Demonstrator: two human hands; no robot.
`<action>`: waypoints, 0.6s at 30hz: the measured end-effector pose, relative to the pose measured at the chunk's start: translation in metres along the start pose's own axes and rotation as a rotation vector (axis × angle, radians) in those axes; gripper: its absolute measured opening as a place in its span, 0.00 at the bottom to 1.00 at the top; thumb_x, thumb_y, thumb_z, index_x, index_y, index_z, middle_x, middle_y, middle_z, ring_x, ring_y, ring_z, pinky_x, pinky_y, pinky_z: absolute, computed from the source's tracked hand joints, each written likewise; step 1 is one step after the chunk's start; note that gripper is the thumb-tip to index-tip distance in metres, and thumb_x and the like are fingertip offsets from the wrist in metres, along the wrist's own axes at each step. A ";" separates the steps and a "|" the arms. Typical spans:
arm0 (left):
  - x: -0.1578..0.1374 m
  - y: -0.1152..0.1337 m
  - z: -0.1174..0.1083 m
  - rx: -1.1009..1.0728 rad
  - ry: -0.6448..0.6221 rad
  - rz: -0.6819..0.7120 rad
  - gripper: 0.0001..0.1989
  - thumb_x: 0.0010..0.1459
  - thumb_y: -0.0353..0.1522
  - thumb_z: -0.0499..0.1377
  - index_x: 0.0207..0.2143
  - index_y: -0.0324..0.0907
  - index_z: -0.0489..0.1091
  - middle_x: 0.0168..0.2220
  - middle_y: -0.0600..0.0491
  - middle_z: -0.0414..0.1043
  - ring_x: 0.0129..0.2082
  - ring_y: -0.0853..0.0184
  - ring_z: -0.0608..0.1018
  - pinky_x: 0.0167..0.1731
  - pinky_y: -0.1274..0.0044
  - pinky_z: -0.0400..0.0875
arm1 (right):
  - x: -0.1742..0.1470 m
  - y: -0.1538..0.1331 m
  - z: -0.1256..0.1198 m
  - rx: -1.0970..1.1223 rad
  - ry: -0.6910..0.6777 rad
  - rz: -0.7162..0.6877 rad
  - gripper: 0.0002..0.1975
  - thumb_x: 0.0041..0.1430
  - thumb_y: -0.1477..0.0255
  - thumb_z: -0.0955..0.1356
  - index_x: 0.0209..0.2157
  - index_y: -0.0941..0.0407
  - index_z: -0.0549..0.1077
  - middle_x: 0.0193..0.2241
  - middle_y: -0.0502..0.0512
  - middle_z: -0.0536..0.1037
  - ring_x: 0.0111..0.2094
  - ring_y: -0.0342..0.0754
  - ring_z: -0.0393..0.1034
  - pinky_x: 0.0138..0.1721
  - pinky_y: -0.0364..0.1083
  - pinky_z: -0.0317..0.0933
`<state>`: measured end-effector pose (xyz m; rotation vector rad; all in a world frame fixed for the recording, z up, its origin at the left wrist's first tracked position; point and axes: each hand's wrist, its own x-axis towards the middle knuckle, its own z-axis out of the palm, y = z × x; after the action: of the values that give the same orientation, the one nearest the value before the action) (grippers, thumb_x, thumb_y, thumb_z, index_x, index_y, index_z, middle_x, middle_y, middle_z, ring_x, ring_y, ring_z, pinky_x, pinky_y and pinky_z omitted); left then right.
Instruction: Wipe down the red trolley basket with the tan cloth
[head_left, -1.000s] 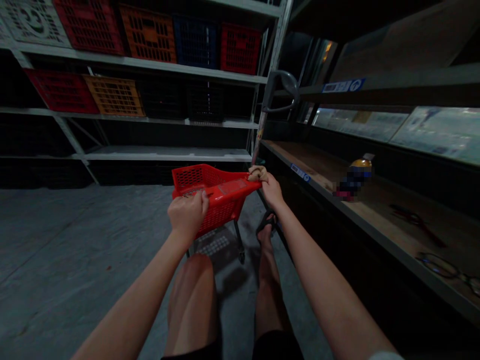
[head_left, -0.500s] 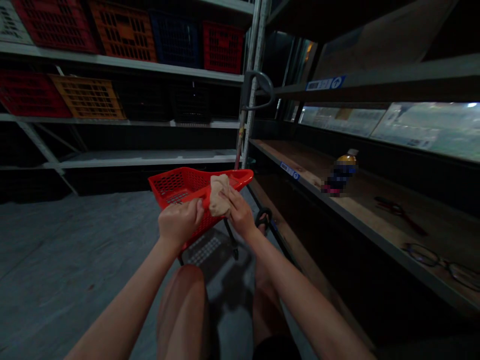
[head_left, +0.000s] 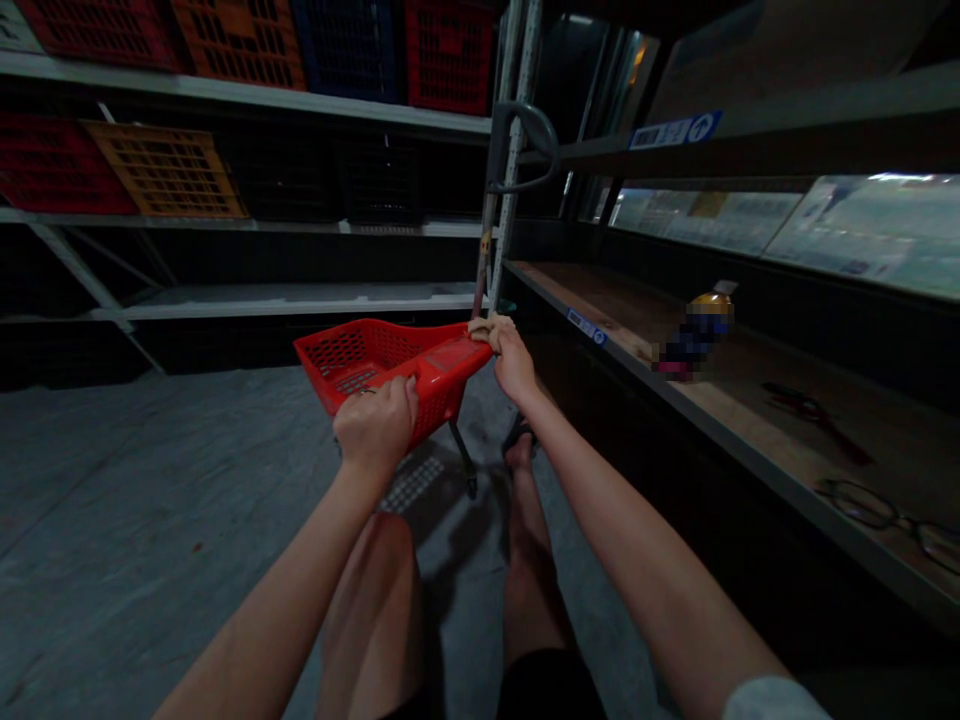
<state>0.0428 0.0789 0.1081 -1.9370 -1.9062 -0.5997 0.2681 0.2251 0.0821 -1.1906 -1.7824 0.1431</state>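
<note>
A red plastic shopping cart (head_left: pixel 442 368) with perforated basket walls stands on dark legs in front of my knees. My left hand (head_left: pixel 375 418) is closed around the near rim of its basket. My right hand (head_left: pixel 515 365) grips a beige cloth (head_left: pixel 491 329) and presses it on the cart's right end, over the rim. The cloth is bunched, and part of it is hidden by my fingers. Behind the cart rises a pole with a grey loop handle (head_left: pixel 536 150); whether it joins the cart I cannot tell.
On the wooden shelf (head_left: pixel 600 300) to the right lie a blurred-out bottle (head_left: pixel 694 330), a red-handled tool (head_left: pixel 817 420) and glasses (head_left: pixel 862 500). A metal rack (head_left: pixel 247 225) with colored crates, including a yellow crate (head_left: pixel 169 170), stands at the back. Grey floor (head_left: pixel 150 480) extends left.
My right hand has slid the cloth rightward and away along the rim to the cart's right end. My left hand keeps its hold on the rim. The view has shifted slightly.
</note>
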 end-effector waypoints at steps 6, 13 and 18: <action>-0.004 0.025 -0.004 -0.062 0.080 0.023 0.23 0.73 0.36 0.38 0.54 0.39 0.70 0.56 0.41 0.75 0.39 0.58 0.81 0.39 0.67 0.68 | -0.065 -0.060 0.007 -0.003 -0.114 -0.121 0.33 0.49 0.88 0.59 0.54 0.56 0.77 0.63 0.58 0.73 0.70 0.48 0.58 0.72 0.55 0.50; -0.013 -0.016 -0.005 -0.479 0.115 0.296 0.19 0.68 0.31 0.46 0.59 0.41 0.61 0.61 0.43 0.68 0.53 0.59 0.78 0.48 0.70 0.74 | -0.067 -0.068 -0.022 0.066 -0.322 -0.348 0.32 0.51 0.88 0.59 0.53 0.54 0.76 0.64 0.57 0.72 0.69 0.48 0.60 0.71 0.55 0.54; 0.001 -0.073 0.015 -0.578 -0.037 0.362 0.19 0.69 0.42 0.46 0.51 0.41 0.68 0.49 0.45 0.76 0.49 0.57 0.78 0.51 0.65 0.72 | -0.028 -0.050 -0.031 -0.038 -0.346 -0.272 0.26 0.51 0.88 0.59 0.45 0.56 0.78 0.60 0.57 0.76 0.67 0.50 0.64 0.71 0.55 0.52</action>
<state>-0.0293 0.0899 0.0932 -2.5743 -1.4356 -1.0899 0.2606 0.1667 0.1082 -0.9790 -2.2415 0.1630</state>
